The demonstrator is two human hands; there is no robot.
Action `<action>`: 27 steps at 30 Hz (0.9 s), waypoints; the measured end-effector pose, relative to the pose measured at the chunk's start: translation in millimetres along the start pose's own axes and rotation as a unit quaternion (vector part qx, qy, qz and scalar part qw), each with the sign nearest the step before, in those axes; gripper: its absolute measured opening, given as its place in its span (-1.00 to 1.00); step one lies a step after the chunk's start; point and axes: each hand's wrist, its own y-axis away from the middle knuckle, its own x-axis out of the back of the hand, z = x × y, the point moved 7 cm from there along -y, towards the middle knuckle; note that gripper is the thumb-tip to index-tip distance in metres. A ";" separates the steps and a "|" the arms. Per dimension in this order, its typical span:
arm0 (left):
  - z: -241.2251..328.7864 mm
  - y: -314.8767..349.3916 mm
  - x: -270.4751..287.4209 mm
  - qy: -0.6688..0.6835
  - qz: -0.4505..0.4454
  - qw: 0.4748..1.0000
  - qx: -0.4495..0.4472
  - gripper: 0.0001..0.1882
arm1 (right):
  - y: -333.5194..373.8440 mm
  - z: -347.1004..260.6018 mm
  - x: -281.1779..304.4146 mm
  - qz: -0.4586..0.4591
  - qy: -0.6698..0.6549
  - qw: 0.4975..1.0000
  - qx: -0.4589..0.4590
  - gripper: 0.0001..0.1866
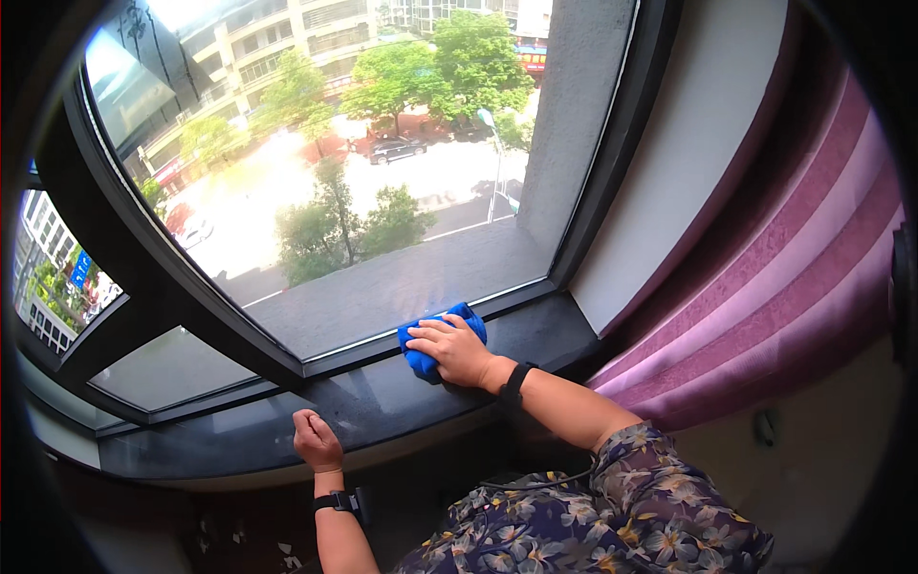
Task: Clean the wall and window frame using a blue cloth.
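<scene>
My right hand [457, 350] presses a folded blue cloth [421, 365] against the lower edge of the window frame, where it meets the dark window sill [373, 402]. Its fingers lie bent over the cloth, and part of the cloth sticks out beyond them toward the glass. Above the cloth rises the large window pane [382, 297]. My left hand [316, 440] is closed in a fist over the front edge of the sill, apart from the cloth. Nothing shows in that fist.
A pink and purple striped curtain [755, 287] hangs at the right beside a pale wall strip [669, 182]. Black window frame bars [182, 297] divide the panes on the left. Trees, a road and buildings are visible outside.
</scene>
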 end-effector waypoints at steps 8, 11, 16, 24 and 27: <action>-1.6 0.3 -2.7 0.000 -0.019 1.000 0.018 -0.86 | 115.3 147.7 89.6 0.074 0.059 0.970 -0.223 -0.55; 1.5 -0.5 -6.4 -0.013 -0.012 1.000 0.000 -0.86 | 126.2 156.0 91.0 0.087 0.070 0.962 -0.248 -0.57; -5.8 1.5 -10.4 -0.035 -0.010 0.999 -0.005 -0.86 | 94.3 141.2 175.3 0.160 -0.081 0.919 -0.351 -0.60; -2.7 -0.8 -0.6 -0.036 -0.006 0.999 0.022 -0.87 | -37.0 25.1 449.4 0.516 0.280 0.810 0.012 -0.46; -7.6 1.5 -10.5 -0.042 -0.007 0.999 0.022 -0.86 | -78.6 -0.6 509.4 0.565 0.366 0.738 0.037 -0.45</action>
